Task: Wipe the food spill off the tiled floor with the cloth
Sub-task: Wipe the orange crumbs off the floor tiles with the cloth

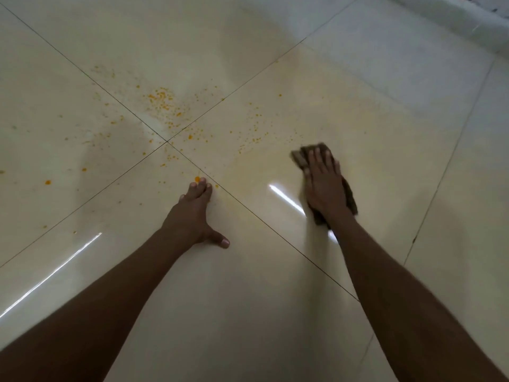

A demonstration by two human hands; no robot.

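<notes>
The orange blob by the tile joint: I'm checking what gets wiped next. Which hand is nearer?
Left. The left hand has its fingertips right at the orange blob; the right hand presses the cloth well off to its right.

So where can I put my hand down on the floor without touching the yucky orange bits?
Safe spots: the bare tile between the left hand and the right hand pressing the brown cloth, and the tiled floor beyond the cloth toward the wall. Crowded: orange food spill speckles the tiles around the grout cross, and scattered drops reach the left hand's fingertips.
</notes>
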